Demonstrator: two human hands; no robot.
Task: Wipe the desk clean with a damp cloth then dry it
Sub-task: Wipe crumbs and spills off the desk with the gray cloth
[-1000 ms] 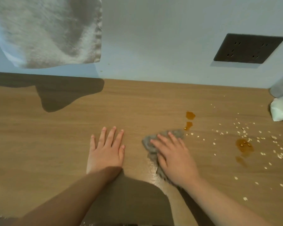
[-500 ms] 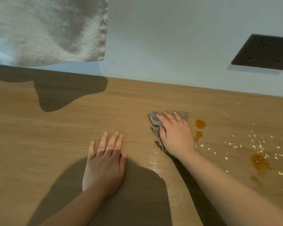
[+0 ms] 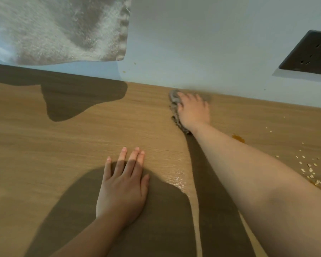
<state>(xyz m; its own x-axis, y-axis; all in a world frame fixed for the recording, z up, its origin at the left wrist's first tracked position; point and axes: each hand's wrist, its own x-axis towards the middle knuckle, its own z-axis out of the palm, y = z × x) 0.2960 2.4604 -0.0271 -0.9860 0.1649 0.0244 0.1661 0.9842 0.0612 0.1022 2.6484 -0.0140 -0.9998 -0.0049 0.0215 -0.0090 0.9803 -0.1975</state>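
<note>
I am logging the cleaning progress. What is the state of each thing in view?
desk: wet sheen near the middle
left hand: flat on the desk, holding nothing
right hand: pressing the cloth down beside the wall
cloth: crumpled under the right hand
orange spill: not yet wiped
flakes: scattered, not yet wiped
towel: hanging

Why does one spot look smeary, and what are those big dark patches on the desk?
Head view: the right hand and cloth by the wall are motion-blurred; the dark patches are shadows, one below the towel, one around the left hand; glare shines on the desk between the arms.
</note>
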